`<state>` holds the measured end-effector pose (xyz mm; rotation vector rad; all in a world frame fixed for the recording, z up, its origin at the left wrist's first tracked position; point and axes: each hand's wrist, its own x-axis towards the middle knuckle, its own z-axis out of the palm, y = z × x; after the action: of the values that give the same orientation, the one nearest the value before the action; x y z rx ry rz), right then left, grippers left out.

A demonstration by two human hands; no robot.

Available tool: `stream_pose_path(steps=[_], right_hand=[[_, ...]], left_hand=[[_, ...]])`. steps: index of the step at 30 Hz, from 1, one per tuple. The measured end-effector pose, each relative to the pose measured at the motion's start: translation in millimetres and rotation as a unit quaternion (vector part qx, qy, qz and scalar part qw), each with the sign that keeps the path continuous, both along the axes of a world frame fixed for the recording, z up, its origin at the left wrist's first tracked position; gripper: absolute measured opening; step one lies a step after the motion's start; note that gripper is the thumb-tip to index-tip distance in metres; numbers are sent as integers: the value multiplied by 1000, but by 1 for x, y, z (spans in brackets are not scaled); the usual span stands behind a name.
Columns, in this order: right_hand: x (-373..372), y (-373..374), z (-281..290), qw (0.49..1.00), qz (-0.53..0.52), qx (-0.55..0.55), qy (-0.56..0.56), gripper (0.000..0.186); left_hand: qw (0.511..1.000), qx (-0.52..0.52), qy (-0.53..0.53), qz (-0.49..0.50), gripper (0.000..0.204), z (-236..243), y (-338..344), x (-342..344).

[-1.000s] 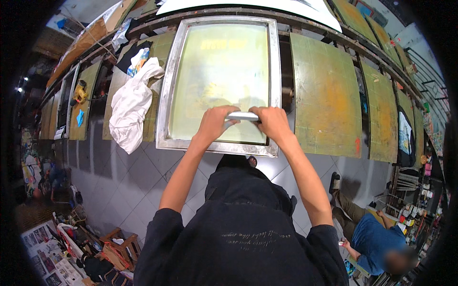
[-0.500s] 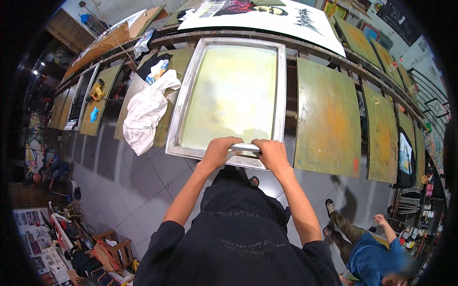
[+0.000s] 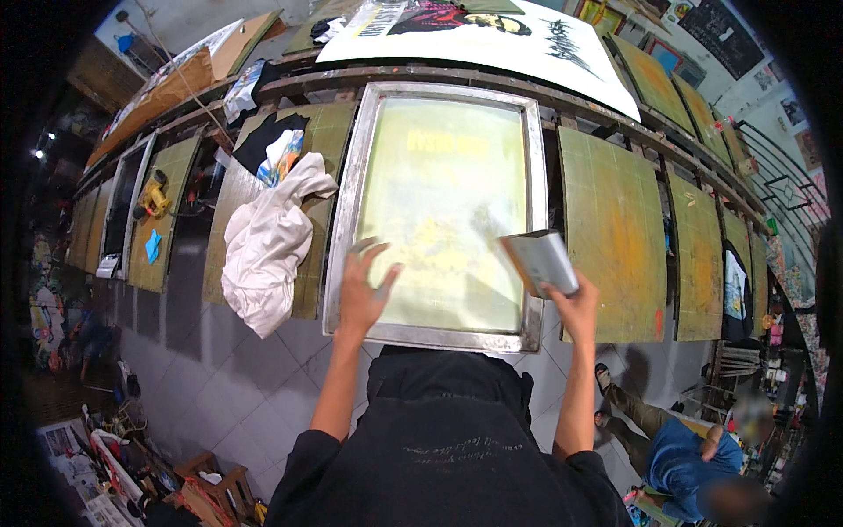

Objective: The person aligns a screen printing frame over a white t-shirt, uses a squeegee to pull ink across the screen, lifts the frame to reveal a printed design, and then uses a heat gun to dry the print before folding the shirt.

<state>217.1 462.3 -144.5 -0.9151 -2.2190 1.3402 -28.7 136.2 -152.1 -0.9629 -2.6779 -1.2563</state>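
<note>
A silver-framed printing screen [image 3: 441,149] with pale yellow-green mesh and faint yellow markings lies in front of me. My right hand [image 3: 574,303] grips a squeegee [image 3: 544,257] with a wide silver handle and an amber-looking edge, held tilted over the right lower part of the screen. My left hand [image 3: 367,292] is open, fingers apart and bent, over the screen's left lower part near its frame; whether it touches the mesh I cannot tell.
Stained greenish boards [image 3: 615,228] line both sides on a rail. A crumpled white cloth [image 3: 268,246] and a yellow tool [image 3: 154,198] lie leftward. A white printed sheet [image 3: 575,79] lies behind. A person in blue [image 3: 680,457] sits lower right, near cluttered shelves.
Earlier both my hands held the squeegee level. My left hand has let go and moved left, opening; my right hand has lifted and turned the squeegee rightward. The seated person's arm has shifted.
</note>
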Motion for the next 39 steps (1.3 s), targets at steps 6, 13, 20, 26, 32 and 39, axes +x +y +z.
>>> stream_pose_path(steps=[6, 13, 20, 26, 32, 39], right_hand=[[50, 56, -35, 942, -283, -175, 46, 56], [125, 115, -101, 898, -360, -252, 13, 61], [123, 126, -108, 933, -339, -66, -104, 73], [118, 119, -98, 891, -329, 117, -290, 90], [84, 82, -84, 840, -320, 275, -342, 75], [15, -16, -68, 964, 25, 205, -170, 66]], left_hand=[[974, -19, -162, 159, 49, -57, -73, -52], [972, -42, -199, 120, 55, -108, -87, -60], [975, -61, -168, 134, 52, -107, -84, -53], [971, -117, -145, 148, 63, -105, -80, -53], [962, -154, -132, 182, 88, -130, -96, -57], [960, -108, -228, 123, 92, -147, -108, -77]])
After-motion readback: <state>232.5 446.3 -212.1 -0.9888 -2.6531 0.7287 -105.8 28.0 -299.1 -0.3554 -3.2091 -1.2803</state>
